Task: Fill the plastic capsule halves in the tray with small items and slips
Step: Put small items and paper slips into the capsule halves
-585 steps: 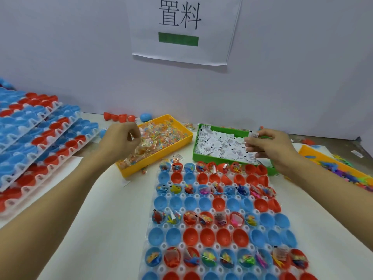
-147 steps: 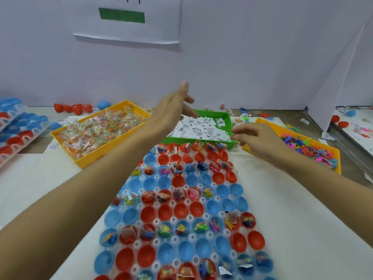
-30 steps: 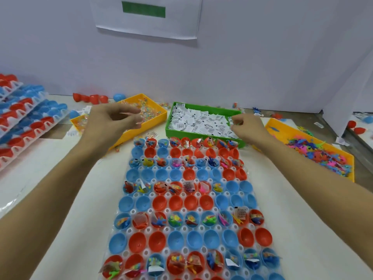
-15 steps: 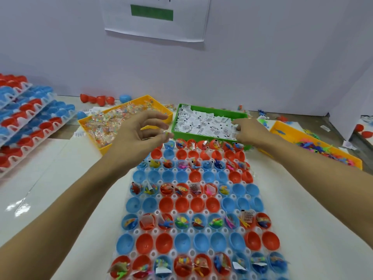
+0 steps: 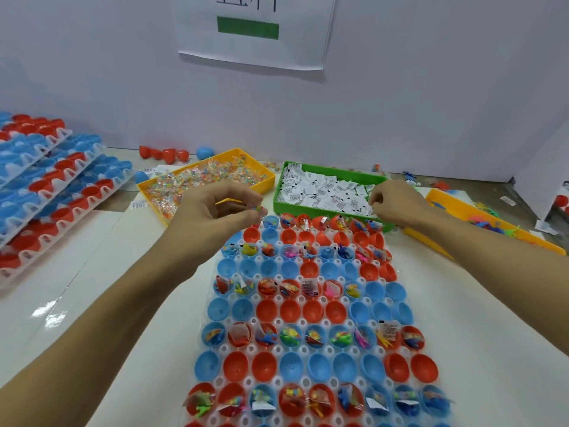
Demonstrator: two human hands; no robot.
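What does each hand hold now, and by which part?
Left hand pinches a small sweet packet at its fingertips. Right hand: fingers curled at the slips; hold cannot be told.

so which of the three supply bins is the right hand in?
The green bin, the middle one, filled with white paper slips. The right hand is at its right end; both yellow bins flanking it hold colourful items instead.

Both hands (fingers curled) hover above tray [image 5: 308, 322].
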